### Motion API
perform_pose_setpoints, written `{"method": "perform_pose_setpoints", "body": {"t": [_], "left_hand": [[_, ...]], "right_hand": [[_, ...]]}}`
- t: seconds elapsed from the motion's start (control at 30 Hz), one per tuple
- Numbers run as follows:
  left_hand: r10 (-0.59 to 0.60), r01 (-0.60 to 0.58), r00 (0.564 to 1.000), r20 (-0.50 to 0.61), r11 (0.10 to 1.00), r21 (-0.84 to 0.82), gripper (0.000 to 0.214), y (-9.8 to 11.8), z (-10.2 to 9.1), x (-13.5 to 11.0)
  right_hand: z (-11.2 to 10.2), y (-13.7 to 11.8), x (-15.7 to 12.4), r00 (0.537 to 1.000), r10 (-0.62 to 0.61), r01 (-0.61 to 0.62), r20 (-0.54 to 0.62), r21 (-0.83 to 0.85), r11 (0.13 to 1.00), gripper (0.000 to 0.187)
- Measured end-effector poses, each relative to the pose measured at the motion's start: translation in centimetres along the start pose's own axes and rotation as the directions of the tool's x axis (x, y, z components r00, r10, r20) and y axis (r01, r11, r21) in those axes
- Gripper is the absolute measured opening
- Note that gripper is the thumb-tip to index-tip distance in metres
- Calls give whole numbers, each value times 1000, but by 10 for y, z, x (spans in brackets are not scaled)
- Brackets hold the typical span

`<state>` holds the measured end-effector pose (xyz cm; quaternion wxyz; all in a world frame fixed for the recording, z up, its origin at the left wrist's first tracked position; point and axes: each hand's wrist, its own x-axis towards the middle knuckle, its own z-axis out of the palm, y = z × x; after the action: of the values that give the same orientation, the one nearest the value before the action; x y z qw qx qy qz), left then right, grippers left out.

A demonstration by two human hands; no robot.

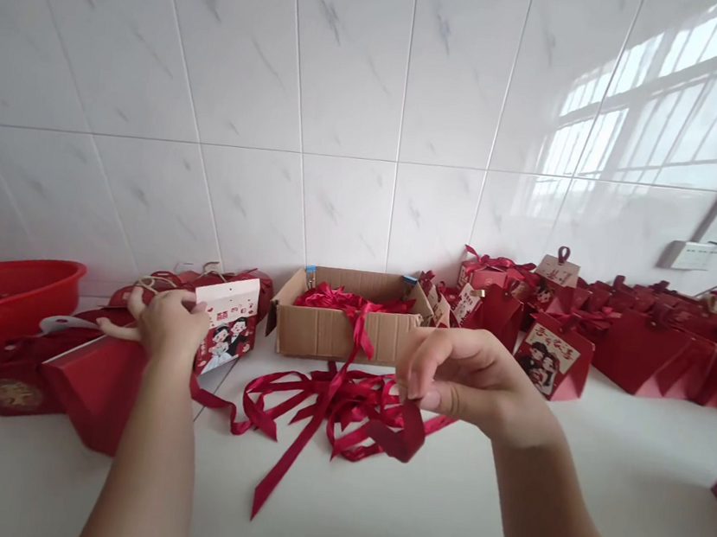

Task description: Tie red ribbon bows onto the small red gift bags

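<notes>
My left hand (172, 324) reaches among the gift boxes on the left. Its thumb side is closed at the edge of a white-and-red gift box (228, 331) printed with a cartoon couple, and the outer fingers stick out to the left. Some of its fingertips are hidden. In front of the cardboard box, my right hand (468, 382) pinches a short dark red strap (401, 438) between thumb and fingers, and the strap hangs bent below them. Behind that strap, crimson satin ribbons (283, 399) lie in loose loops on the white tabletop.
An open cardboard box (330, 335) holding more ribbon stands by the tiled wall. Several red gift boxes (639, 351) fill the right side. At left are a red plastic basin (16, 287) and a plain red box (92, 388). A power socket (690, 255) is on the wall.
</notes>
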<state>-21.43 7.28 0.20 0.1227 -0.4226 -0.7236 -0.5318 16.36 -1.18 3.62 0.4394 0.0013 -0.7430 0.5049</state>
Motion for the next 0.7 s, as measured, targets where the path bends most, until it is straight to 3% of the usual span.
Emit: {"method": "perform_pose_setpoints", "body": {"t": [0.13,0.27,0.37,0.5,0.6,0.7], "left_hand": [[-24,35,998,49,970,-240,24,14,0,11],[5,37,996,85,869,-493,39,46,-4,4],[111,-47,992,64,782,-622,46,81,-13,-22],[339,-260,940,-42,629,-733,26,128,-25,-78],[383,-388,905,-183,574,-721,17,152,-28,-116],[358,-369,914,-192,535,-760,12,161,-27,-137]], "right_hand": [[-1,0,3,999,7,-8,-34,-27,1000,10],[1,6,10,990,5,-18,-140,-87,996,6],[2,17,15,955,17,-69,-296,-165,984,2],[0,36,20,870,-12,-184,-493,-347,919,7],[2,44,22,875,-18,-136,-484,-281,950,11],[7,45,23,857,-126,-26,-500,-286,958,6]]}}
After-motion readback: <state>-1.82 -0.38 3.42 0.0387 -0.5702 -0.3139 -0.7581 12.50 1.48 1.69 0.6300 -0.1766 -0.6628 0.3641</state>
